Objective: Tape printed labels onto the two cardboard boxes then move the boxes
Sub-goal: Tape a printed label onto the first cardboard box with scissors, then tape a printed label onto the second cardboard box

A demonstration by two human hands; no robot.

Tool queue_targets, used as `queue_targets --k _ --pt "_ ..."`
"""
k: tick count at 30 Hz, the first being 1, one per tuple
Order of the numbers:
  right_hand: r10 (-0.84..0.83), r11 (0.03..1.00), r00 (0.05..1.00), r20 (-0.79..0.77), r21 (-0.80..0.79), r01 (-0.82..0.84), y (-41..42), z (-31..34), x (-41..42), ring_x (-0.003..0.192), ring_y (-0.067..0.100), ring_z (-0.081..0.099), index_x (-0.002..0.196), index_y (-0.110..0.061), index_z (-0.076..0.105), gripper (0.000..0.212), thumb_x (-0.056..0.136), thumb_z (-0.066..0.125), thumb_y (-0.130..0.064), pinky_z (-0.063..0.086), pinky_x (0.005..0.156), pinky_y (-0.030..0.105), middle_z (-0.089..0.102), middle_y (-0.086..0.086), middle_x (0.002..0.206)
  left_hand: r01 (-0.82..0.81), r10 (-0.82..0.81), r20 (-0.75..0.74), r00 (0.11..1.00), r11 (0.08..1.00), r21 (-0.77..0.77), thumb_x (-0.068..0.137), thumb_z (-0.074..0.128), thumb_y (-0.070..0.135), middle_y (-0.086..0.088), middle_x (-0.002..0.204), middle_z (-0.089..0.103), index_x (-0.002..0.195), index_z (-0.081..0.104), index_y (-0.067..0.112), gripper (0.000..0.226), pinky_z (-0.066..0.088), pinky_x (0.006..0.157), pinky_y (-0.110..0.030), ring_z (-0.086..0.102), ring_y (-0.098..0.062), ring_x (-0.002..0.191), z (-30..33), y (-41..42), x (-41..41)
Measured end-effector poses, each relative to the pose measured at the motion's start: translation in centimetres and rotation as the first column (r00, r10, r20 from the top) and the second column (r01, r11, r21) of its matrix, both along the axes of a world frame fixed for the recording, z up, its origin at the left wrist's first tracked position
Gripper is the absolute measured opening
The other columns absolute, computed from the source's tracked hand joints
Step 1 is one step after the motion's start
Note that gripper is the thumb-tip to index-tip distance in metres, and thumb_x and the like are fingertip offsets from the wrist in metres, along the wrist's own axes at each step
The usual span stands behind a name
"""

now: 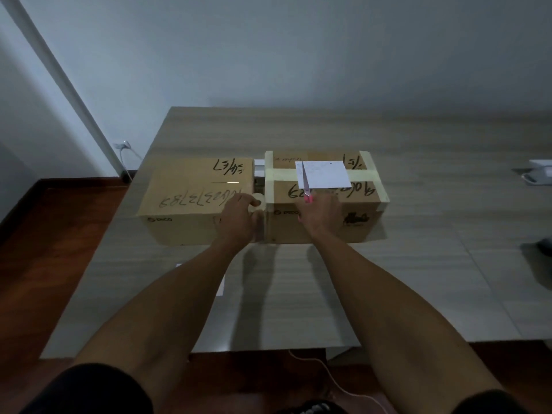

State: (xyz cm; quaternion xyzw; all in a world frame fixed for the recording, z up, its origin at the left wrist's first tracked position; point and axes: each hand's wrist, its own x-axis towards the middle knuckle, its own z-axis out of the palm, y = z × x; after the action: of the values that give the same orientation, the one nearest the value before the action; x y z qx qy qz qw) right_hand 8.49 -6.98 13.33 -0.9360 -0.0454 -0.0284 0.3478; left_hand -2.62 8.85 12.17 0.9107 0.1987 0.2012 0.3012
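Boxes: we see two cardboard boxes side by side on a wooden table [418, 264], near its middle, with a narrow gap between them. Left box [194, 189] carries handwritten black numbers on its top and no paper. Right box [328, 201] is banded with pale tape in a cross, and a white printed label [327, 174] lies flat on its top, over the crossing of the bands.

Left hand [239, 218] rests at the near right corner of the left box. Its fingers are curled together around a roll of tape [259, 203], which sits at the gap between the boxes; we read the grip as closed on the roll.

Right hand [321, 215] rests on the near top edge of the right box. Its fingers are closed around the pink handles of a pair of scissors [307, 186]. The blades point away from us and lie along the left edge of the label. We cannot tell whether the blades are parted or together.

A second white sheet [221, 283] lies on the table near us, mostly hidden by the left forearm.
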Motion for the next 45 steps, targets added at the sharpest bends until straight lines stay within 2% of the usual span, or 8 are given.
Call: queue_targets --k 4,9,18,24,31,37,42,45 --pt "-0.028 0.999 0.999 -0.045 0.037 0.030 3.6 -1.5 -5.3 0.073 0.025 0.065 0.075 -0.017 0.073 0.019 0.074 0.067 -0.035 0.058 0.070 0.037 0.066 0.004 0.073 0.052 -0.053 -0.027 0.998 0.998 -0.045 0.090 0.076 0.019 -0.009 0.114 0.061 0.106 0.066 0.012 0.020 0.054 0.086 -0.043 0.061 -0.025 0.094 -0.9 3.3 -4.4" --pt "-0.079 0.997 0.988 -0.129 0.007 0.081 6.2 -3.3 -11.1 0.085 0.032 0.066 0.083 -0.014 0.071 0.037 0.067 0.057 -0.044 0.059 0.068 0.040 0.067 0.008 0.084 0.079 -0.089 -0.095 0.991 0.991 -0.108 0.087 0.079 0.019 -0.007 0.114 0.063 0.104 0.069 0.011 0.021 0.044 0.085 -0.034 0.057 -0.025 0.104 -3.1 5.5 -9.1" --pt "-0.100 0.992 0.951 -0.292 -0.105 0.072 6.8 -8.2 -17.1 0.095 0.032 0.064 0.099 -0.008 0.068 0.037 0.075 0.071 -0.036 0.056 0.075 0.038 0.067 0.010 0.099 0.103 -0.148 -0.205 0.967 0.972 -0.213 0.087 0.077 0.013 -0.009 0.119 0.061 0.105 0.072 0.009 0.018 0.036 0.090 -0.023 0.058 -0.022 0.111 -8.5 5.6 -14.0" --pt "-0.110 0.985 0.917 -0.384 -0.166 0.049 6.4 -12.2 -18.5 0.088 0.031 0.066 0.094 -0.009 0.068 0.035 0.072 0.070 -0.036 0.059 0.074 0.039 0.068 0.009 0.093 0.097 -0.163 -0.293 0.942 0.969 -0.227 0.090 0.074 0.013 -0.005 0.123 0.060 0.113 0.072 0.011 0.023 0.033 0.089 -0.020 0.056 -0.020 0.114 -11.5 5.0 -15.1" --pt "-0.117 0.979 0.879 -0.462 -0.205 0.023 5.6 -16.1 -19.1 0.080 0.027 0.068 0.085 -0.014 0.069 0.029 0.070 0.067 -0.039 0.062 0.072 0.040 0.069 0.005 0.083 0.110 -0.187 -0.340 0.922 0.966 -0.233 0.088 0.072 0.014 -0.007 0.129 0.065 0.112 0.077 0.009 0.025 0.044 0.095 -0.030 0.060 -0.025 0.115 -14.2 4.0 -15.1" --pt "-0.101 0.982 0.877 -0.469 -0.190 0.011 4.8 -17.1 -19.0 0.081 0.028 0.065 0.087 -0.011 0.065 0.028 0.070 0.068 -0.034 0.061 0.070 0.040 0.066 0.006 0.084 0.162 -0.215 -0.339 0.916 0.970 -0.179 0.085 0.078 0.017 -0.009 0.127 0.069 0.110 0.080 0.013 0.025 0.052 0.098 -0.042 0.063 -0.029 0.112 -15.9 3.1 -15.1" --pt "-0.125 0.978 0.925 -0.359 -0.199 0.054 5.0 -16.0 -18.8 0.091 0.032 0.061 0.095 -0.007 0.063 0.037 0.081 0.060 -0.041 0.057 0.074 0.041 0.064 0.012 0.095 0.171 -0.209 -0.315 0.926 0.975 -0.144 0.083 0.075 0.017 -0.006 0.135 0.062 0.108 0.079 0.017 0.026 0.050 0.096 -0.039 0.058 -0.027 0.115 -15.7 2.6 -15.7" --pt "-0.051 0.994 0.959 -0.279 -0.112 0.020 6.0 -15.1 -17.9 0.100 0.030 0.059 0.109 -0.006 0.062 0.030 0.090 0.060 -0.030 0.051 0.076 0.037 0.064 0.012 0.107 0.163 -0.209 -0.230 0.950 0.965 -0.205 0.077 0.066 0.020 -0.003 0.121 0.061 0.102 0.067 0.016 0.025 0.049 0.088 -0.035 0.056 -0.021 0.105 -14.4 3.1 -16.3"
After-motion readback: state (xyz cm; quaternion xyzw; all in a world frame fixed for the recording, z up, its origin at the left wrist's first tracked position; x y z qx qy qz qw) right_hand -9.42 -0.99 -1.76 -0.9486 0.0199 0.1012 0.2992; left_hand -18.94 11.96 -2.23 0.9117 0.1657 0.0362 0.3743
